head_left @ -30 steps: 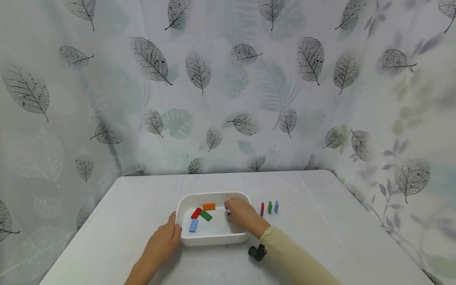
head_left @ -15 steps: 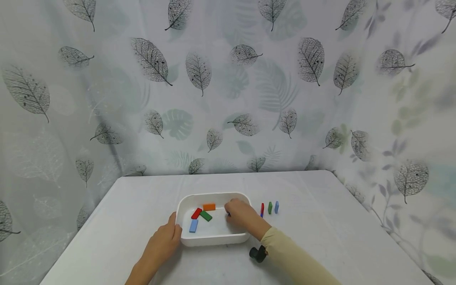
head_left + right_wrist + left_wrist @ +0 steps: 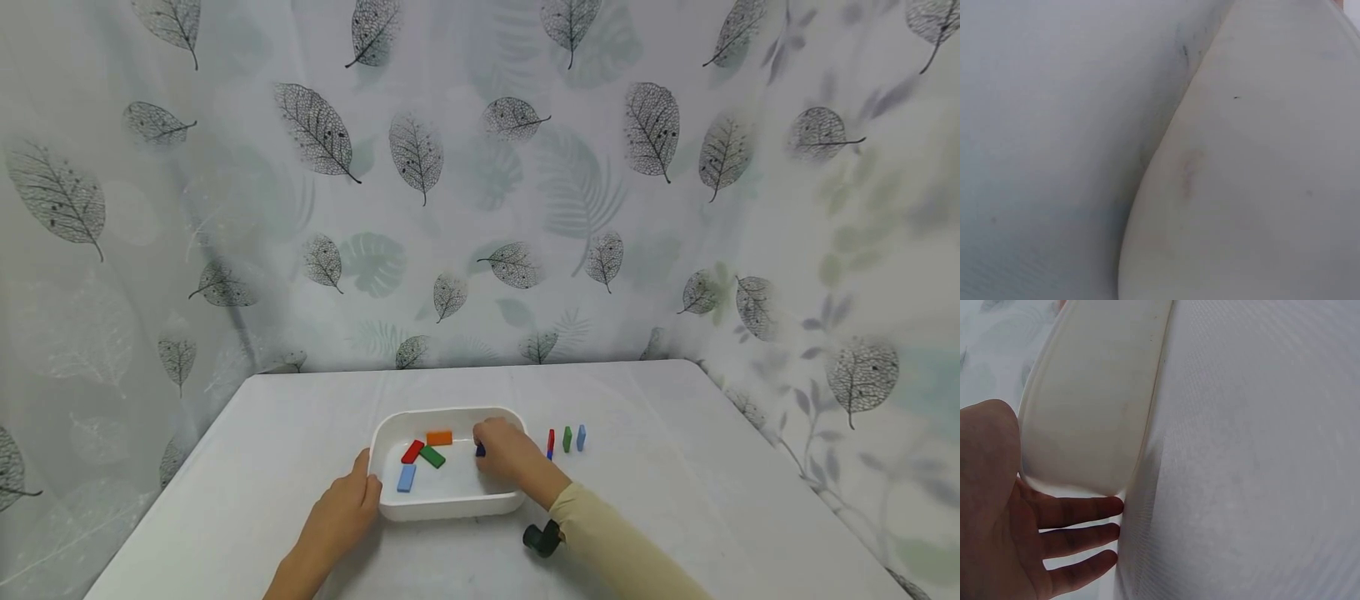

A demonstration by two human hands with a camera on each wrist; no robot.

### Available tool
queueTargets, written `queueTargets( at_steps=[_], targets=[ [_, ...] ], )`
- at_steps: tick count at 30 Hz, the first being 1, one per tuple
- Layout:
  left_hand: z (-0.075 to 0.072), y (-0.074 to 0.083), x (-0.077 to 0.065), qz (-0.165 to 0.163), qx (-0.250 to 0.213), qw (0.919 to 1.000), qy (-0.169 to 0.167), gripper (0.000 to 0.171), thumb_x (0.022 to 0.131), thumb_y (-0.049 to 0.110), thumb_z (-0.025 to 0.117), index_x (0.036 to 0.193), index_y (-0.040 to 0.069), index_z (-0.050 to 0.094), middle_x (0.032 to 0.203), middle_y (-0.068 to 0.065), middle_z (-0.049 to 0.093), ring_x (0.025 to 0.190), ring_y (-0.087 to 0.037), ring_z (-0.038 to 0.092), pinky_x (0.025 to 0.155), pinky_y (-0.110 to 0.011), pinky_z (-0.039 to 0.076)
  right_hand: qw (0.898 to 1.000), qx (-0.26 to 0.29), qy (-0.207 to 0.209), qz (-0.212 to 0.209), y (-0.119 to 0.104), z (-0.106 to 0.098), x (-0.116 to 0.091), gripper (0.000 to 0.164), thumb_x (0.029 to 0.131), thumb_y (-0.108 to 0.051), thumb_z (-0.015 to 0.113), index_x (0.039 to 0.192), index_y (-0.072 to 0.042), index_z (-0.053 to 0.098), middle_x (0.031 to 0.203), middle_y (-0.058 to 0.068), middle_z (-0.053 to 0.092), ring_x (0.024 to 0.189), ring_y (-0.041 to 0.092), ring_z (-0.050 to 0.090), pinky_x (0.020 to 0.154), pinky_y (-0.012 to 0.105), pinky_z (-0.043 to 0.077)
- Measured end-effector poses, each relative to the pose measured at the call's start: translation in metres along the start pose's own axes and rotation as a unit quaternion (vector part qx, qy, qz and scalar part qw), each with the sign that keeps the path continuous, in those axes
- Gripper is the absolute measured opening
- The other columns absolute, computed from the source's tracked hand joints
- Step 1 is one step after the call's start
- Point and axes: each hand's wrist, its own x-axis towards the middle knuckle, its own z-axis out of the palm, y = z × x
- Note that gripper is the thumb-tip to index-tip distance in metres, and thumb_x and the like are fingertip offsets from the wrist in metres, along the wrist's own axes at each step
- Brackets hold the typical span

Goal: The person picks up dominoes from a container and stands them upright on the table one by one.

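Note:
A white tray (image 3: 450, 507) sits on the table. My left hand (image 3: 341, 508) rests against its left end; in the left wrist view, the fingers (image 3: 1079, 540) extend nearly straight beside the tray's outer wall (image 3: 1094, 400). Inside the tray's right half, my right hand (image 3: 513, 454) pinches a dark blue block (image 3: 481, 450), mostly hidden by the fingers. Lying to the left in the tray are an orange block (image 3: 439, 437), a red block (image 3: 412, 452), a green block (image 3: 432, 456) and a light blue block (image 3: 406, 478). The right wrist view shows only tray wall (image 3: 1260, 156) and tabletop.
Right of the tray, a red block (image 3: 551, 437), a green block (image 3: 567, 439) and a light blue block (image 3: 581, 438) stand upright. A blue block (image 3: 550, 455) is partly visible by the red one. A leaf-print curtain (image 3: 465, 208) surrounds the white table (image 3: 675, 500).
The right hand stays in the tray's right side; slightly more of the dark blue block shows at its fingertips. The left hand, tray and other blocks keep their places.

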Motion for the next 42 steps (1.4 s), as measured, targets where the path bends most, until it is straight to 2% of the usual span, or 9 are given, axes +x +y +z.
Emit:
queueTargets(
  at_steps=[5,12,22,31,42],
  targets=[
    [0.001,-0.001,0.0,-0.003,0.002,1.0,-0.001,0.048,0.107,0.016,0.044,0.15,-0.005,0.04,0.132,-0.026,0.065,0.113,-0.04,0.067,0.091,-0.061,0.053,0.999,0.019,0.023,-0.015,0.002,0.001,-0.002,0.016,0.088,-0.013,0.083,0.101,-0.009,0.074,0.085,-0.004,0.061,0.08,0.015,0.054,0.077,0.029,0.055],
    [-0.001,0.001,0.0,-0.004,0.006,1.0,-0.003,0.049,0.108,0.017,0.044,0.151,-0.006,0.039,0.133,-0.027,0.064,0.118,-0.043,0.065,0.092,-0.062,0.053,0.993,0.065,0.087,-0.048,0.004,-0.002,-0.005,0.017,0.088,-0.013,0.083,0.102,-0.007,0.076,0.088,-0.004,0.064,0.081,0.014,0.056,0.071,0.027,0.054],
    [-0.001,0.002,0.001,-0.009,0.012,0.9998,-0.009,0.051,0.108,0.018,0.043,0.151,-0.008,0.037,0.134,-0.029,0.062,0.118,-0.045,0.064,0.092,-0.062,0.053,0.985,0.119,0.113,-0.054,0.006,-0.004,-0.009,0.02,0.089,-0.01,0.082,0.106,-0.003,0.075,0.09,-0.002,0.067,0.08,0.013,0.06,0.069,0.023,0.054],
    [-0.001,0.002,0.002,-0.011,0.017,0.9997,-0.012,0.053,0.108,0.018,0.042,0.152,-0.011,0.036,0.137,-0.031,0.06,0.122,-0.047,0.061,0.093,-0.062,0.052,0.97,0.195,0.138,-0.054,0.007,-0.011,-0.017,0.022,0.089,-0.008,0.082,0.109,-0.002,0.075,0.094,0.001,0.071,0.082,0.014,0.062,0.07,0.022,0.054],
    [-0.001,0.002,0.003,-0.009,0.014,0.9998,-0.009,0.051,0.108,0.018,0.043,0.151,-0.009,0.037,0.134,-0.029,0.062,0.119,-0.045,0.064,0.092,-0.062,0.053,0.963,0.21,0.16,-0.043,0.012,-0.014,-0.021,0.026,0.088,-0.009,0.084,0.111,-0.002,0.076,0.093,0.001,0.072,0.08,0.013,0.064,0.068,0.023,0.056]
  ],
)
